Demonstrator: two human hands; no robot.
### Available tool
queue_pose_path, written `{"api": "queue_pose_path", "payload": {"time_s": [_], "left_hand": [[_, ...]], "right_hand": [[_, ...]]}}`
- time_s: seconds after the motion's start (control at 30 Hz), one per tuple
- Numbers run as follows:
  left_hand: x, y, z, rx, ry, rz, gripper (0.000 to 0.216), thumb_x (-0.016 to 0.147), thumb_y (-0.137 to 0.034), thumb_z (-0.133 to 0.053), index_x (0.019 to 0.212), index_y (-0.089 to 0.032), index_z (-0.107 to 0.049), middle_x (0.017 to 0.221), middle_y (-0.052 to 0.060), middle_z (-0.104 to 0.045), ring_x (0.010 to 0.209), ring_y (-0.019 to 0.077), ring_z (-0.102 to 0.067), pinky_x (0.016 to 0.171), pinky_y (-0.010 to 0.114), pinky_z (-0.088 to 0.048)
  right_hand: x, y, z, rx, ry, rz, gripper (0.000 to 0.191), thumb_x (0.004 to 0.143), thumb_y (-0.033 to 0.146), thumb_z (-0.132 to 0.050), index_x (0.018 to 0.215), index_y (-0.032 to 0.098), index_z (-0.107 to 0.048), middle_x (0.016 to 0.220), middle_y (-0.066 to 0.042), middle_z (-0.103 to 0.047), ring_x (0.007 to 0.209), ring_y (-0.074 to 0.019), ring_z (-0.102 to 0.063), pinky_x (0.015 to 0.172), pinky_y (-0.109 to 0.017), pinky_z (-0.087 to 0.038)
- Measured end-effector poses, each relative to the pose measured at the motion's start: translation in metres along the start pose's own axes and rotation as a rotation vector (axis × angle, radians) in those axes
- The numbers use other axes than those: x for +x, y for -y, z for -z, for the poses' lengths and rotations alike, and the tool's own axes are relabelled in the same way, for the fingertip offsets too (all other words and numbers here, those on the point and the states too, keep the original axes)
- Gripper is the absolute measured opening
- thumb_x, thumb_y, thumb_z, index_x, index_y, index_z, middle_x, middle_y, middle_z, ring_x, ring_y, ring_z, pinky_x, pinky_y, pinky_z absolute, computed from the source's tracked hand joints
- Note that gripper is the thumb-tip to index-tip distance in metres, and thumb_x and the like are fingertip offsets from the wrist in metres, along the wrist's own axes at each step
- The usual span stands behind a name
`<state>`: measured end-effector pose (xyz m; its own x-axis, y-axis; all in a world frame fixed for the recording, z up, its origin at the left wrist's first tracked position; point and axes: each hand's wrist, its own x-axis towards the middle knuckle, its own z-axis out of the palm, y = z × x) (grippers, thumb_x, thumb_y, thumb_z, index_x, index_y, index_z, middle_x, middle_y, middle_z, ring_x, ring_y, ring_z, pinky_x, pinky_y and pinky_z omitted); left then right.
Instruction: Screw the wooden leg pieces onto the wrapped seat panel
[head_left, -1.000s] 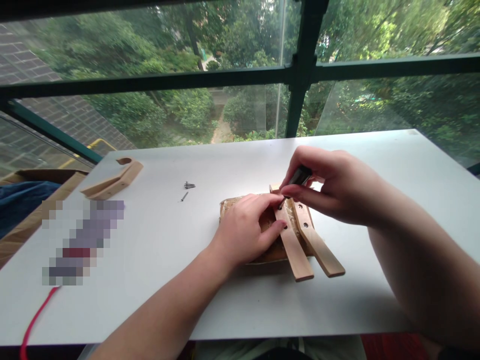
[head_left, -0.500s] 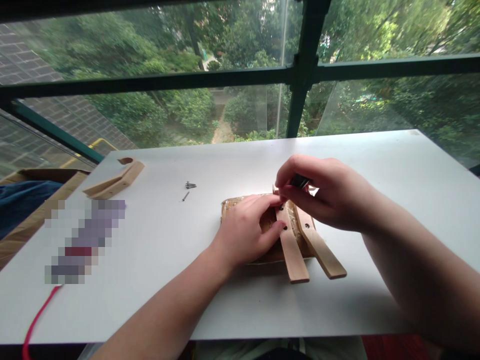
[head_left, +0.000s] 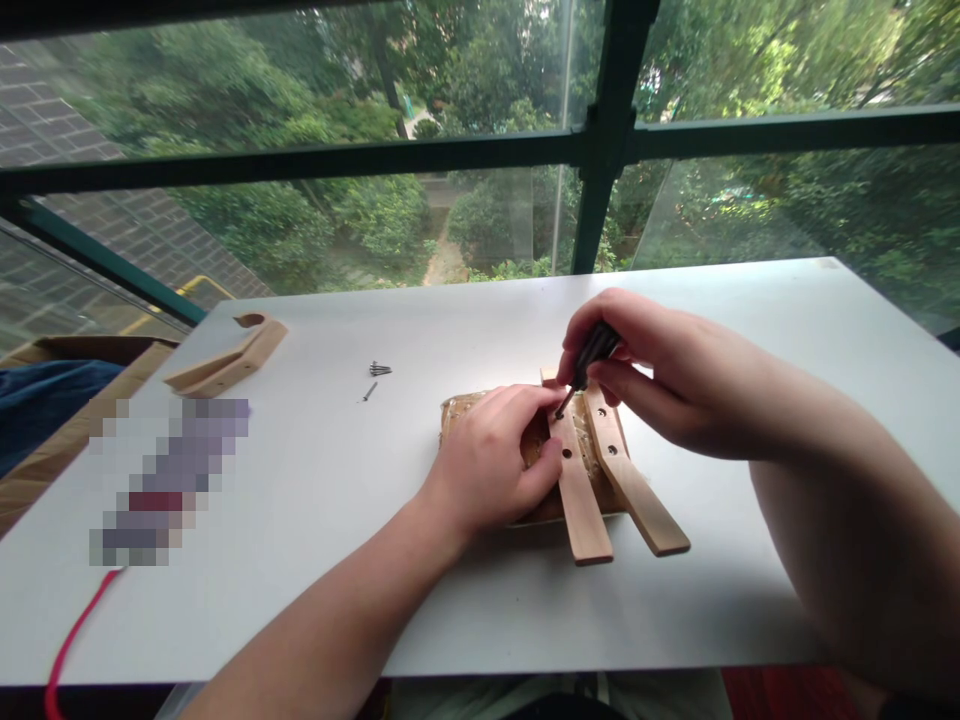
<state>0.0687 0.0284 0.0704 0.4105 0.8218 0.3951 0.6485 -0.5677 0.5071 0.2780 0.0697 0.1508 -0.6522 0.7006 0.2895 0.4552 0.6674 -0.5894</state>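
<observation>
My left hand (head_left: 491, 455) lies pressed on a brown wooden block (head_left: 457, 412) in the middle of the white table (head_left: 315, 490). Its thumb and fingertips rest against the nearer of two light wooden slats (head_left: 581, 505) that lie across the block. The second slat (head_left: 634, 490) sits just to the right, with dark holes in it. My right hand (head_left: 660, 375) is closed round a small dark screwdriver (head_left: 589, 358), tilted, with its tip at the top of the nearer slat beside my left fingertips.
Loose screws (head_left: 379, 370) and one single screw (head_left: 368, 392) lie left of the block. A curved wooden part (head_left: 229, 365) rests at the table's far left corner. A red cord (head_left: 71, 640) hangs at the near left edge. A window fills the view beyond the table.
My right hand dipped low over the slat, then rose and tilted the screwdriver again. The nearer slat shifted slightly left. My left hand stayed on the block.
</observation>
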Motion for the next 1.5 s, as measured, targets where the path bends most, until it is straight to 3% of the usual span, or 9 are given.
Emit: {"api": "queue_pose_path", "payload": {"time_s": [0.17, 0.33, 0.43, 0.53, 0.7, 0.93, 1.1, 1.33, 1.5], "left_hand": [[0.000, 0.000, 0.007, -0.004, -0.009, 0.026, 0.029, 0.086, -0.023, -0.058, 0.115, -0.021, -0.060, 0.114, 0.003, -0.069, 0.102, 0.0198, -0.065, 0.091, 0.034, -0.051], [0.004, 0.017, 0.034, 0.059, 0.023, 0.020, 0.033, 0.083, -0.021, -0.059, 0.116, -0.023, -0.063, 0.115, 0.003, -0.069, 0.107, 0.0209, -0.064, 0.097, 0.035, -0.050], [0.004, 0.027, 0.047, 0.072, 0.181, -0.049, 0.060, 0.079, -0.029, -0.067, 0.136, -0.023, -0.050, 0.140, 0.007, -0.056, 0.128, 0.0266, -0.053, 0.111, 0.041, -0.043], [0.002, 0.027, 0.047, 0.085, 0.328, -0.072, 0.102, 0.068, -0.052, -0.078, 0.153, -0.024, -0.029, 0.159, 0.012, -0.034, 0.144, 0.0350, -0.036, 0.121, 0.054, -0.028], [-0.003, 0.014, 0.031, 0.116, 0.337, -0.064, 0.131, 0.058, -0.071, -0.079, 0.159, -0.028, -0.007, 0.166, 0.014, -0.009, 0.151, 0.0420, -0.019, 0.120, 0.069, -0.010], [-0.005, 0.005, 0.017, 0.120, 0.240, -0.083, 0.131, 0.061, -0.056, -0.082, 0.158, -0.027, 0.000, 0.166, 0.015, -0.009, 0.151, 0.0405, -0.019, 0.121, 0.067, -0.013], [-0.004, 0.003, 0.015, 0.112, 0.217, -0.067, 0.118, 0.065, -0.046, -0.080, 0.157, -0.027, -0.008, 0.165, 0.015, -0.016, 0.149, 0.0394, -0.025, 0.121, 0.065, -0.016], [-0.003, 0.011, 0.011, 0.005, 0.096, -0.137, 0.113, 0.062, -0.042, -0.082, 0.150, -0.023, -0.014, 0.158, 0.020, -0.027, 0.147, 0.0375, -0.030, 0.119, 0.058, -0.030], [-0.003, 0.013, 0.010, -0.002, 0.076, -0.158, 0.089, 0.065, -0.039, -0.080, 0.136, -0.023, -0.028, 0.152, 0.021, -0.036, 0.148, 0.0351, -0.030, 0.117, 0.055, -0.033]], "right_hand": [[0.000, -0.001, 0.002, -0.076, -0.013, 0.007, 0.013, 0.086, 0.021, -0.060, 0.099, 0.022, -0.057, 0.087, -0.002, -0.068, 0.072, -0.0161, -0.062, 0.061, -0.029, -0.047], [-0.001, -0.001, 0.004, -0.112, -0.021, 0.011, 0.012, 0.087, 0.026, -0.062, 0.096, 0.022, -0.057, 0.082, -0.001, -0.067, 0.068, -0.0150, -0.060, 0.059, -0.028, -0.045], [-0.001, -0.002, 0.005, -0.124, -0.029, 0.000, 0.011, 0.086, 0.026, -0.063, 0.095, 0.022, -0.057, 0.081, -0.001, -0.066, 0.068, -0.0143, -0.059, 0.059, -0.028, -0.043], [-0.001, -0.004, 0.005, -0.132, -0.052, -0.016, 0.011, 0.087, 0.027, -0.062, 0.094, 0.021, -0.056, 0.081, -0.001, -0.064, 0.068, -0.0138, -0.058, 0.058, -0.027, -0.042], [-0.001, -0.004, 0.003, -0.110, -0.039, -0.008, 0.011, 0.088, 0.027, -0.060, 0.096, 0.021, -0.055, 0.080, -0.001, -0.064, 0.067, -0.0134, -0.057, 0.058, -0.026, -0.042], [0.001, 0.000, -0.001, -0.075, -0.035, 0.053, 0.008, 0.088, 0.025, -0.060, 0.094, 0.020, -0.059, 0.078, 0.000, -0.064, 0.063, -0.0122, -0.055, 0.057, -0.026, -0.041], [0.002, -0.001, -0.002, -0.088, -0.059, 0.041, 0.006, 0.087, 0.025, -0.061, 0.088, 0.020, -0.058, 0.074, 0.000, -0.063, 0.062, -0.0130, -0.054, 0.055, -0.027, -0.040], [0.001, -0.004, -0.005, 0.006, -0.046, 0.033, 0.013, 0.088, 0.019, -0.057, 0.100, 0.020, -0.054, 0.085, -0.002, -0.068, 0.069, -0.0146, -0.060, 0.059, -0.027, -0.043], [0.002, -0.002, -0.005, 0.016, -0.033, 0.040, 0.012, 0.088, 0.018, -0.056, 0.099, 0.021, -0.051, 0.086, -0.003, -0.066, 0.072, -0.0147, -0.060, 0.058, -0.027, -0.043]]}}
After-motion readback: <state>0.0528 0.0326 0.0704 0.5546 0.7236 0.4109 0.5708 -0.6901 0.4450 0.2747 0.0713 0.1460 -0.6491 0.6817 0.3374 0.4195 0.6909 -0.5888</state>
